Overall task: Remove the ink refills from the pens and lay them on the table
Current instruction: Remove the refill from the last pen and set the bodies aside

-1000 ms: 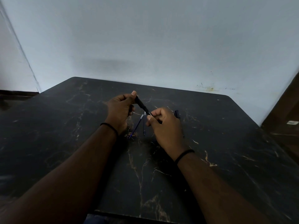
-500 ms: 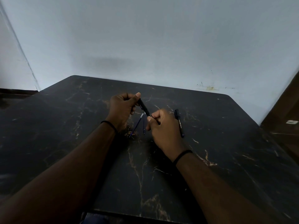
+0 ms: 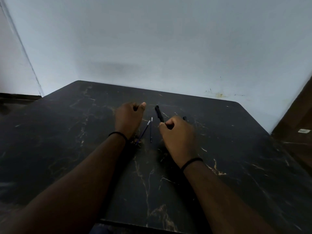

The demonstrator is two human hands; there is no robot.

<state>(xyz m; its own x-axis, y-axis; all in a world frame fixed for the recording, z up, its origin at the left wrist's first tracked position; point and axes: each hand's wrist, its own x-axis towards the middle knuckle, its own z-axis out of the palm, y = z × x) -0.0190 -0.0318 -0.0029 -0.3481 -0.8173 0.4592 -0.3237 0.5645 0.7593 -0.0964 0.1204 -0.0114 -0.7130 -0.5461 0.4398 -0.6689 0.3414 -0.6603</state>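
Over the dark marble table (image 3: 236,157), right hand (image 3: 179,137) fingers clamp a black pen (image 3: 159,114); left hand (image 3: 129,117) curled empty.

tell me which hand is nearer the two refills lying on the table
Left. The left hand sits right beside the two refills, its wrist almost over the nearer one's lower end. The right hand is a bit farther off on their other side, gripping a black pen.

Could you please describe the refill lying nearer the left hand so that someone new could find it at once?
On the dark marbled table, look in the gap between the left hand and the right hand. Two thin refills lie there; the left refill slants beside the left wrist, while the other refill lies almost straight.
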